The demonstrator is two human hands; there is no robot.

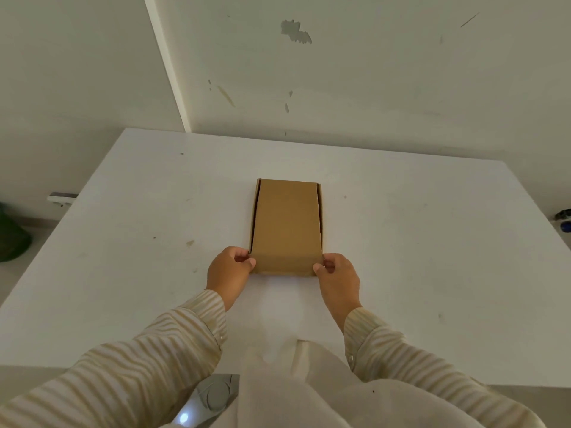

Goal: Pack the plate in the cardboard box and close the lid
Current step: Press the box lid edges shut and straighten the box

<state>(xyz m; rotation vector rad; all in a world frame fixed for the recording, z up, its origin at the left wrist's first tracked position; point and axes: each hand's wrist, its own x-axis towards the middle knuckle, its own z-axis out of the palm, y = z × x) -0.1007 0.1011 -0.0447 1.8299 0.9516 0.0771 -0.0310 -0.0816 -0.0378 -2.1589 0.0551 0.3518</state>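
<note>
A brown cardboard box lies in the middle of the white table, its long side running away from me. The lid is folded down over the top, with narrow dark gaps along both long sides. My left hand pinches the near left corner of the box, thumb on the front flap. My right hand pinches the near right corner the same way. The plate is not visible; the lid hides the inside of the box.
A white wall with scuffs rises just behind the table's far edge. A dark green object sits on the floor at left, small blue and dark items at the right edge. A grey device hangs at my chest.
</note>
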